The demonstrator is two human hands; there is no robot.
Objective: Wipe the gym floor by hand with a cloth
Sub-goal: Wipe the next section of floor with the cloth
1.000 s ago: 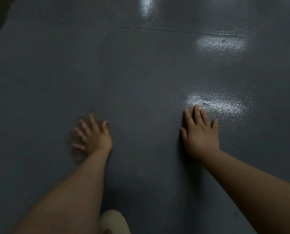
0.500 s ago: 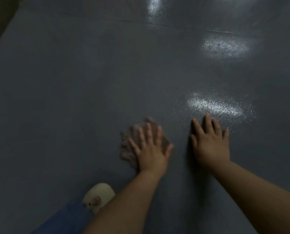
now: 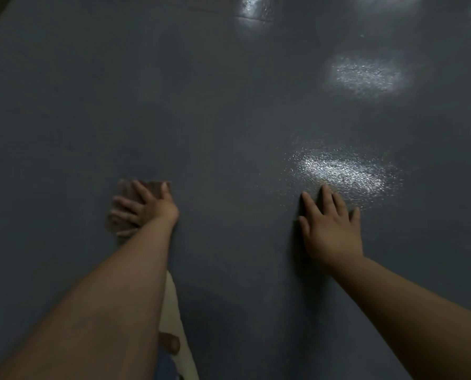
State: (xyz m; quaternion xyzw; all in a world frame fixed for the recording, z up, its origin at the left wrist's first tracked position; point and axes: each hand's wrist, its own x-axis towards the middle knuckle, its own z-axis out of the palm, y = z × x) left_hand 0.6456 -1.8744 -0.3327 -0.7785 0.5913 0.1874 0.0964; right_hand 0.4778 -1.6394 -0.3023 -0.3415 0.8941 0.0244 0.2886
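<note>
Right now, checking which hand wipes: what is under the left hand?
A brownish cloth lies under the left hand, spread fingers pressing it to the floor. The floor beneath is covered.

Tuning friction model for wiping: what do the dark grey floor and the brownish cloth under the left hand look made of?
Dark grey floor: likely vinyl or coated sheet with a semi-gloss, finely pebbled finish; the light reflections break into grainy sparkle, and a thin seam crosses the far edge. Brownish cloth: seemingly soft matte woven or microfibre fabric, lying flat beneath the left hand; it is blurred, so the weave is unclear.
</note>
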